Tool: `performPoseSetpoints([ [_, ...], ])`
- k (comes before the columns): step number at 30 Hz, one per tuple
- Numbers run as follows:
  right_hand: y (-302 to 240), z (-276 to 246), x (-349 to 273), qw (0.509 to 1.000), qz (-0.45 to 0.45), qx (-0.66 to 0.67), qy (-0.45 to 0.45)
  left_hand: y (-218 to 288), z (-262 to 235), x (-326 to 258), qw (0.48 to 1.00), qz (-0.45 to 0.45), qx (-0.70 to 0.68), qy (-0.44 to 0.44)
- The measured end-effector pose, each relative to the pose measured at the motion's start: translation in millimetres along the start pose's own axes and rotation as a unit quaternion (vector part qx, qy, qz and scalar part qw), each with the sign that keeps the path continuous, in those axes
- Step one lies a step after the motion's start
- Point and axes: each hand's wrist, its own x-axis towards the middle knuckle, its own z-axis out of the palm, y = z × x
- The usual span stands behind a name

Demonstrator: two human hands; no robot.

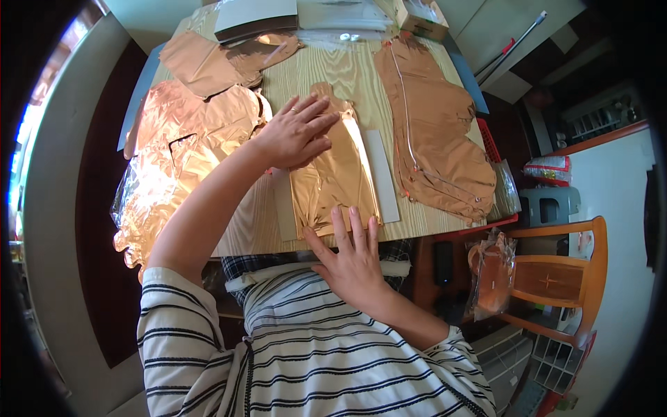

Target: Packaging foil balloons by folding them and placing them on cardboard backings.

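A flat, gold foil balloon (pixel 333 181), folded into a narrow strip, lies lengthwise in front of me on a pale board (pixel 382 177) that shows at its sides. Across the upper part of the foil rests my left hand (pixel 295 132), palm down, fingers extended to the right; a ring is on one finger. My right hand (pixel 353 260) is at the near end, its spread fingertips touching the foil's lower edge. Neither hand grips anything. What lies under the left palm is hidden.
Shiny rose-gold foil balloons (pixel 187 132) cover the table's left side. A matte flat foil balloon (pixel 438 125) with a white cord lies on the right. Along the back are a grey box (pixel 257 17), clear plastic bags (pixel 344 17) and a cardboard box (pixel 422 19). A wooden chair (pixel 556 271) stands right.
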Motion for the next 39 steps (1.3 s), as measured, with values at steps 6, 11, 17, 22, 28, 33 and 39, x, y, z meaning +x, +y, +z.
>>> performPoseSetpoints([
  [6,0,-31,9,0.998,0.018,0.062,-0.027,69,-30,-51,0.982,-0.082,-0.079,0.149],
  [11,29,-54,18,0.967,0.078,0.169,0.174,133,-41,-120,0.980,-0.122,-0.127,0.096],
  [17,92,-64,33,0.906,0.253,0.338,0.035,138,-31,-128,0.978,-0.153,-0.122,0.075],
  [22,103,-76,57,0.865,0.334,0.359,-0.103,137,-28,-128,0.979,-0.146,-0.118,0.079],
  [28,105,-79,76,0.856,0.337,0.347,-0.182,137,-28,-129,0.978,-0.145,-0.122,0.087],
  [33,115,-68,70,0.837,0.334,0.398,-0.173,137,-28,-130,0.977,-0.147,-0.129,0.088],
  [39,118,-78,61,0.800,0.360,0.448,-0.173,136,-29,-129,0.978,-0.141,-0.116,0.097],
])
